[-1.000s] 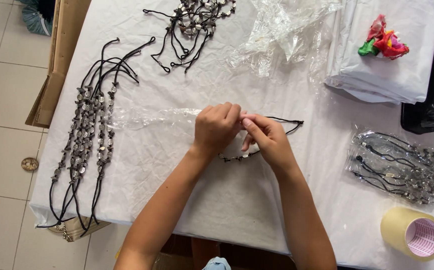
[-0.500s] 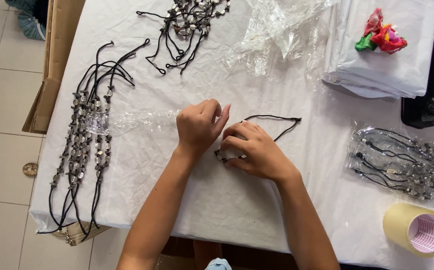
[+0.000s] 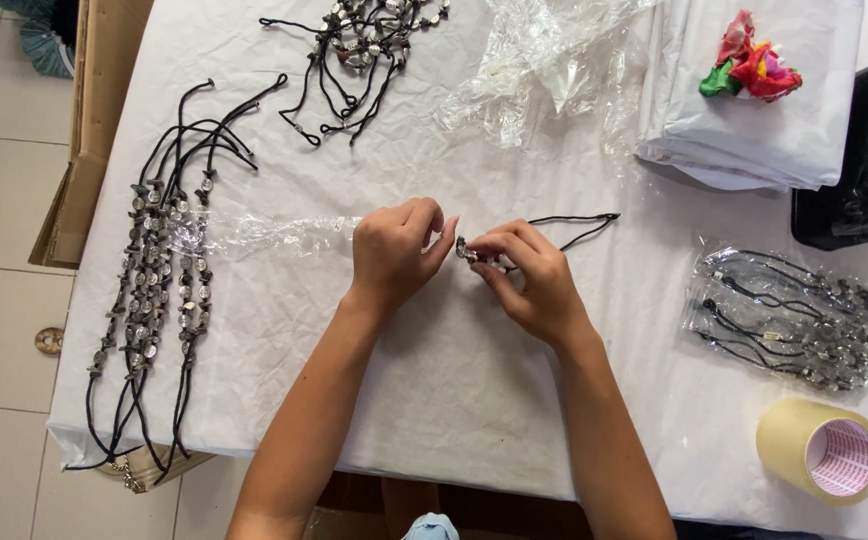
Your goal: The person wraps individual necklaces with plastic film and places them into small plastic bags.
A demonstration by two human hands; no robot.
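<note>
Your hands have parted since before, right hand pinching beaded black cord necklace mid-table, left hand curled on crinkly clear bag, smooth white cloth.

Black cord right of right hand; white tablecloth; beige tape roll, pink core.

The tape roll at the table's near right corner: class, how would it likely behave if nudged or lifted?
The tape roll lies flat on its side face, so a nudge would probably slide it, not roll it. Its hollow core suggests it is light. Near the table edge, it could be pushed off.
</note>
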